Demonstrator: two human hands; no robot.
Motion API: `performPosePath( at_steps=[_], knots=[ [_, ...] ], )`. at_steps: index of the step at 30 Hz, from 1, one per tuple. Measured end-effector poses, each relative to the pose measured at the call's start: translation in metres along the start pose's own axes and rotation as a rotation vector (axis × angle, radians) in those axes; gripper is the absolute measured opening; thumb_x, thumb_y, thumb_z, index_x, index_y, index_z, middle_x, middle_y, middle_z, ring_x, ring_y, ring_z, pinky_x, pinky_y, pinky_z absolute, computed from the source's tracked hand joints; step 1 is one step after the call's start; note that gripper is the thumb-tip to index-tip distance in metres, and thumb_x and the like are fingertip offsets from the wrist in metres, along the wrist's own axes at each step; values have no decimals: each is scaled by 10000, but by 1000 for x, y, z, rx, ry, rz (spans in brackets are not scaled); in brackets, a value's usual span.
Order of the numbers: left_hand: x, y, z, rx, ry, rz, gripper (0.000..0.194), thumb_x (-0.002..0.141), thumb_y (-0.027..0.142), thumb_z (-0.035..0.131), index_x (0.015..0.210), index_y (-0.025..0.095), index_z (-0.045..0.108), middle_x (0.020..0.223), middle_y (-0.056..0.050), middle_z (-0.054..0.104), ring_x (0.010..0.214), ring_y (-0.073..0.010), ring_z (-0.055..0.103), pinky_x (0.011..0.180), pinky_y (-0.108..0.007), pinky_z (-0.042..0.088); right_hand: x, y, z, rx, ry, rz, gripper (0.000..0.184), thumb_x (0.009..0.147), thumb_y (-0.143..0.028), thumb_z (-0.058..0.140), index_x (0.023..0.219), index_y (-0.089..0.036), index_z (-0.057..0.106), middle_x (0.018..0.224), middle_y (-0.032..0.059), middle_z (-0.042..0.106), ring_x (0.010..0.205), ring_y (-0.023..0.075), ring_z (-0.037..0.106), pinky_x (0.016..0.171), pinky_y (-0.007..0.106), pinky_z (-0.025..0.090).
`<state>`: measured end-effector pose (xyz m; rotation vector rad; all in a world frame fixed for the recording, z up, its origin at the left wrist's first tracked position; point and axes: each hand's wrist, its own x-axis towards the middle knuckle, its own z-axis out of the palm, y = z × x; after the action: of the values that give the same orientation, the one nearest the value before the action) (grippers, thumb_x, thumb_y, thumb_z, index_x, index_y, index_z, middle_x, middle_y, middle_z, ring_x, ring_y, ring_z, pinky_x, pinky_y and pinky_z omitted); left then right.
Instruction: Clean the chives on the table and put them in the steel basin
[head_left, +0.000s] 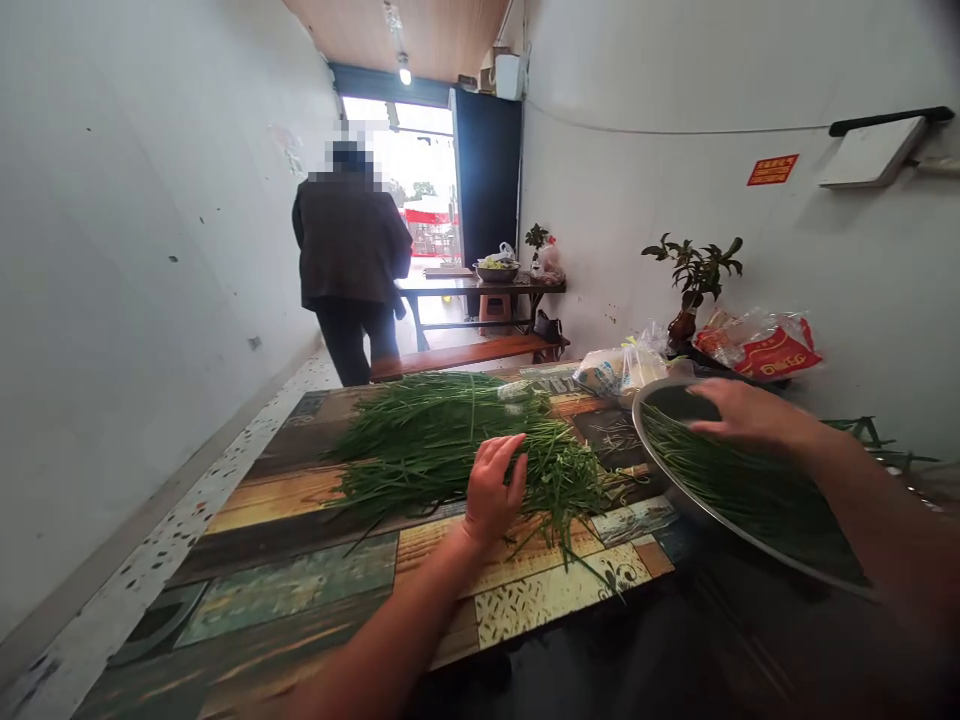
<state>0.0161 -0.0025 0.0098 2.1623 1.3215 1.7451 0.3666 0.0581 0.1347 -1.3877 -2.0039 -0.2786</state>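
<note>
Two hands (495, 488) (731, 410), one greens heap (431, 430), one bowl (676, 488)

Right hand (746, 412) blurred, right side of the metal basin (718, 517) hidden behind the forearm (862, 490).

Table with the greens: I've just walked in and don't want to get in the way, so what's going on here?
Someone is handling long green stalks. Their left hand is open at the near side of a loose pile of stalks on the patterned table; whether it touches them is unclear. Their right hand, slightly blurred, is over a metal basin holding more long greens. Another person stands beyond the table, back to the camera.
</note>
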Motion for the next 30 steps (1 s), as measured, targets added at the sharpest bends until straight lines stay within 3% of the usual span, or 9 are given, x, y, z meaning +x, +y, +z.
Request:
performPosePath(
  at_steps=[3,5,7,10,12,20,23,26,30],
  knots=[
    [-2,8,1,-120,-188,-6,368,923,388,480,1226,198,564,1164,-98,646,1098,-216,575,980,-382,457,-4,-90,30,-78,-252,-369,749,670,-344,780,1349,-180,511,1357,161,543,1228,319,528,1004,476,448],
    [-4,11,3,-212,-322,-42,471,903,507,467,1210,166,574,1158,-115,652,1069,-237,590,939,-371,471,-13,-150,60,-74,-306,-547,811,737,-311,720,1448,-163,360,1471,152,413,1326,312,427,1064,484,398],
    [-2,12,2,-291,-464,-115,574,864,626,441,1082,130,630,1018,-114,689,914,-235,624,798,-334,501,-19,-190,89,-67,-337,-652,659,825,-212,599,1442,-177,369,1488,133,392,1327,286,432,1062,456,399],
    [7,10,-5,-307,-684,-201,634,837,706,381,800,129,643,660,-37,626,596,-151,529,556,-260,408,-12,-206,114,-12,-347,-668,602,830,-178,558,1413,-227,418,1467,109,431,1291,274,474,1047,454,397],
    [17,9,-10,-225,-702,-181,597,846,684,390,694,146,600,583,3,549,543,-112,436,536,-246,336,-1,-198,117,50,-342,-608,646,786,-178,583,1410,-211,419,1442,120,462,1269,265,500,1017,431,423],
    [29,2,-7,-214,-369,-328,657,924,604,229,519,179,525,491,14,473,511,-108,428,562,-255,332,13,-171,119,139,-278,-392,722,717,-429,661,1358,-151,478,1354,156,546,1189,311,563,990,441,465],
    [27,-8,-2,-334,-57,-518,648,887,658,292,537,176,546,537,-8,540,542,-119,496,589,-259,398,-7,-190,130,239,-212,-285,623,803,-329,574,1383,-142,442,1387,154,509,1279,297,480,1067,459,406],
    [30,-17,-2,-637,283,-656,582,882,652,322,872,163,638,814,-52,662,741,-146,616,713,-270,484,-38,-224,144,382,-165,-102,687,743,-99,491,1419,-86,371,1487,173,365,1397,297,300,1152,496,281],
    [27,-16,-8,-732,397,-648,481,893,583,378,1054,182,591,899,-55,653,820,-143,630,764,-269,501,-74,-262,153,701,-341,-69,735,616,-22,467,1347,-104,463,1444,155,425,1354,290,356,1129,484,310]
  ],
)
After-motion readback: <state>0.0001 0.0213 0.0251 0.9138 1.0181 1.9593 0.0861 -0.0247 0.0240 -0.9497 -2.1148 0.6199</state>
